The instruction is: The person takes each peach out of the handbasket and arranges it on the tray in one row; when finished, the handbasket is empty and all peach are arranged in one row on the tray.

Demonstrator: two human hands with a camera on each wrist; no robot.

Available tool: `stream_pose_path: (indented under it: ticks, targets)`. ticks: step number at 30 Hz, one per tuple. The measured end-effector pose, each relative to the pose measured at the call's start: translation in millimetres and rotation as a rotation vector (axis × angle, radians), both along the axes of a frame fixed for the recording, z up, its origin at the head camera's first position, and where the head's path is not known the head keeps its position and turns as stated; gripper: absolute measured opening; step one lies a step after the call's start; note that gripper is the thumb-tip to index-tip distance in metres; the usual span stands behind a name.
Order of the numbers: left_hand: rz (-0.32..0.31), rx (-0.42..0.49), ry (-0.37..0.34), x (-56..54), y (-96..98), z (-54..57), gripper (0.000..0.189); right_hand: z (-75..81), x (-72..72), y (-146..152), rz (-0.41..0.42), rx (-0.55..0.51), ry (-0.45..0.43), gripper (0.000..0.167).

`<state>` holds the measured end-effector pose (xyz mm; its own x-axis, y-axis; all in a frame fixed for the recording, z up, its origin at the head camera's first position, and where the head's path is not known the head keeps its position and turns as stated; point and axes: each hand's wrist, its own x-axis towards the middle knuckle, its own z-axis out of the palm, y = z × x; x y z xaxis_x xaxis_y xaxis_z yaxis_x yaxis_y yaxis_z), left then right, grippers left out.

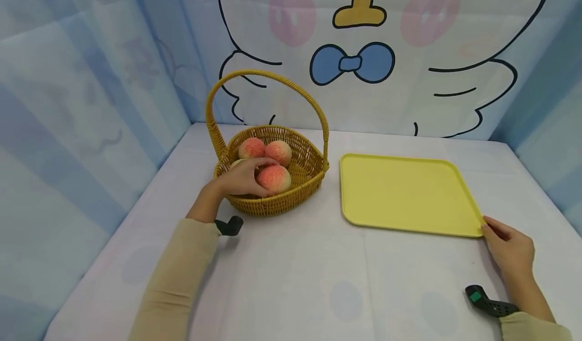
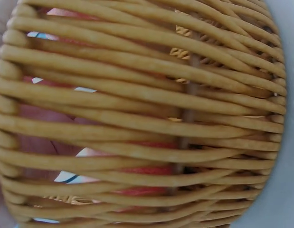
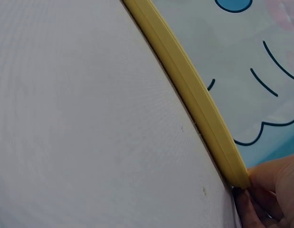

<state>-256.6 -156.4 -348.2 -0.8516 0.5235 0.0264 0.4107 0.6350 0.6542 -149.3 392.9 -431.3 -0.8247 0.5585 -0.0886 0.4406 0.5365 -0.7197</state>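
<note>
Front peach [image 1: 274, 179] is right at the left hand [image 1: 245, 175], inside the wicker basket [image 1: 277, 204] near its front rim. Two more peaches sit just behind, one L [image 1: 252, 148], one R [image 1: 279, 152], and a paler fruit [image 1: 237, 163] is mostly hidden by the hand, can't tell much abt it.

Left arm, in a beige sleeve [image 1: 175, 275], slants in from the near side of the desk [image 1: 295, 275] w/ the hand dipped over the basket's near-left rim. From the left wrist it's mostly weave, w/ bits of red thru the gaps. That hand's got fingers and thumb curled on the front peach, so def grasping it.

Right hand [image 1: 511, 247] is well apart, reaching in from the R side, thumb + fingers pinching the near-right corner of the yellow tray [image 1: 409, 194], which lies on the desk R of the basket.
</note>
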Motion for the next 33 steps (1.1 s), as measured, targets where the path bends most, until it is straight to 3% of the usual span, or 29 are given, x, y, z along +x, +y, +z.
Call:
stream_pose_path:
  ticks: [11, 18, 26, 33]
  targets:
    - [-0.021, 0.124, -0.042, 5.9, 5.3, 14.7, 0.074, 0.8, 3.1, 0, -0.001, -0.018, 0.002, 0.056]
    - [-0.077, 0.137, 0.051, 15.9, 15.8, 26.2, 0.075, 0.5, 1.2, 0, 0.009, -0.003, 0.013, 0.053]
    - [-0.183, 0.197, 0.114, 19.9, 46.0, 35.0, 0.070, 0.9, 2.6, 2, 0.006, -0.014, 0.019, 0.054]
    - [-0.257, 0.191, 0.131, 20.2, 79.0, 26.6, 0.069, -1.8, 2.1, 1, 0.001, 0.001, 0.033, 0.055]
